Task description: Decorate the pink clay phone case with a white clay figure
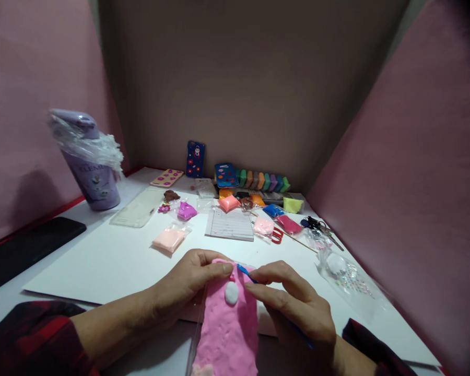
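Note:
A phone case [229, 334] covered in bumpy pink clay is held up at the near edge of the white board. My left hand [191, 277] grips its upper left side, thumb on the front and fingers behind. A white oval of clay [231, 293] sits on the pink layer below that thumb. My right hand [297, 303] pinches a blue modelling tool [243, 270], whose flat tip is at the pink surface near the top of the case. A paler patch of clay [202, 370] shows at the lower left of the case.
Several clay packets, such as a peach one [170, 237], lie across the white board [102, 266]. Beyond are a notepad [230, 225], red scissors [277, 235], keys [321, 227] and decorated cases [196, 158]. A purple tumbler [92, 167] and black phone [68, 227] are left; a bead bag [348, 274] is right.

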A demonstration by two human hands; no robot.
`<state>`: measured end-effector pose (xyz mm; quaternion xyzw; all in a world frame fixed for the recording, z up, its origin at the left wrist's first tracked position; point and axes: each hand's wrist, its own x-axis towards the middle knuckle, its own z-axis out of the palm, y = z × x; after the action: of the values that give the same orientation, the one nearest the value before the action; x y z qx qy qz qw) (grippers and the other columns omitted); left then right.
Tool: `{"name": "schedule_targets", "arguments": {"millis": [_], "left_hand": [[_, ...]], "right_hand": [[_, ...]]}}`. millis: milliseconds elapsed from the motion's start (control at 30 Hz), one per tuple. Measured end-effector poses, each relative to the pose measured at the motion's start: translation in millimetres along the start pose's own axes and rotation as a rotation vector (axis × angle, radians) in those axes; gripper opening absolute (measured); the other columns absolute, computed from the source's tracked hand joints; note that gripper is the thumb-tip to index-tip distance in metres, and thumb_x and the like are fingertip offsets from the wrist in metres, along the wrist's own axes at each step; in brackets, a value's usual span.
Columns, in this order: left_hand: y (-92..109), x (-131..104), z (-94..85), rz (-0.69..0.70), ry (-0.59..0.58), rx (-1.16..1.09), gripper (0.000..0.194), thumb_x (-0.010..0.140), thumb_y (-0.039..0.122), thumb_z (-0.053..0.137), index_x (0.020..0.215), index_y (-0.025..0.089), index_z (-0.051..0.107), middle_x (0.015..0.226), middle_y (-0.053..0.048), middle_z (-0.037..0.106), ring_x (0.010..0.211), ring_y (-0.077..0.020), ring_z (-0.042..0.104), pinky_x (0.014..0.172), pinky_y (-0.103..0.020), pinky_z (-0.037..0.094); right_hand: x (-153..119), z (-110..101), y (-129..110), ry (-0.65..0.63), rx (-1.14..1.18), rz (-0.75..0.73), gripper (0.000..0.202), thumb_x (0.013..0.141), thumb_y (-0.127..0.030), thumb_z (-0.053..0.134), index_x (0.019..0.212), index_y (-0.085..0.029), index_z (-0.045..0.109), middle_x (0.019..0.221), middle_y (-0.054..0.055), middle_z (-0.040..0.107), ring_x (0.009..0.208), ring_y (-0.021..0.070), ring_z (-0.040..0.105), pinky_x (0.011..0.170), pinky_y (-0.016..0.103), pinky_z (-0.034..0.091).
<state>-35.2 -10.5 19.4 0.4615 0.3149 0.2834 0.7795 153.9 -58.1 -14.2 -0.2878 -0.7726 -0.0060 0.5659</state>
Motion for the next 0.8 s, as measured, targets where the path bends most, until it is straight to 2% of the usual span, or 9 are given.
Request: {"name": "schedule_targets", "arguments": {"millis": [167, 367, 633, 800], "left_hand": [[-1.5, 0.8, -0.9, 0.022, 0.009, 0.025, 0.03, 0.072, 0.033, 0.071, 0.093, 0.011, 0.073, 0.071, -0.007, 0.068, 0.069, -0.0195, 0.062, 0.068, -0.03, 0.046], [-1.1, 0.5, -1.4, 0.042, -0.007, 0.037, 0.028, 0.075, 0.031, 0.068, 0.094, 0.011, 0.073, 0.071, -0.007, 0.068, 0.069, -0.0191, 0.06, 0.076, -0.035, 0.046], [-1.7, -0.7, -0.5, 0.025, -0.012, 0.018, 0.026, 0.075, 0.03, 0.069, 0.094, 0.012, 0.073, 0.071, -0.006, 0.068, 0.065, -0.017, 0.057, 0.077, -0.037, 0.046], [-1.7, 0.3, -1.5, 0.052, -0.031, 0.032, 0.029, 0.075, 0.031, 0.068, 0.094, 0.01, 0.073, 0.072, -0.009, 0.069, 0.069, -0.0205, 0.06, 0.077, -0.038, 0.046]], "right_hand": [[1.1, -2.8, 3.6, -0.058, 0.015, -0.054, 0.034, 0.081, 0.002, 0.048, 0.103, -0.013, 0.069, 0.093, 0.012, 0.062, 0.077, 0.0177, 0.06, 0.061, 0.03, 0.052], [4.9, -7.0, 5.1, -0.13, -0.007, -0.128, 0.035, 0.081, -0.001, 0.051, 0.11, -0.013, 0.067, 0.096, 0.014, 0.063, 0.08, 0.0208, 0.059, 0.062, 0.034, 0.051], [3.4, -9.4, 3.8, -0.112, -0.003, -0.135, 0.036, 0.082, -0.001, 0.051, 0.112, -0.011, 0.066, 0.098, 0.015, 0.062, 0.082, 0.0208, 0.06, 0.062, 0.034, 0.052], [5.6, -9.0, 3.9, -0.134, 0.0, -0.151, 0.031, 0.083, -0.003, 0.052, 0.11, -0.01, 0.066, 0.097, 0.016, 0.064, 0.082, 0.0218, 0.06, 0.062, 0.036, 0.051]]}}
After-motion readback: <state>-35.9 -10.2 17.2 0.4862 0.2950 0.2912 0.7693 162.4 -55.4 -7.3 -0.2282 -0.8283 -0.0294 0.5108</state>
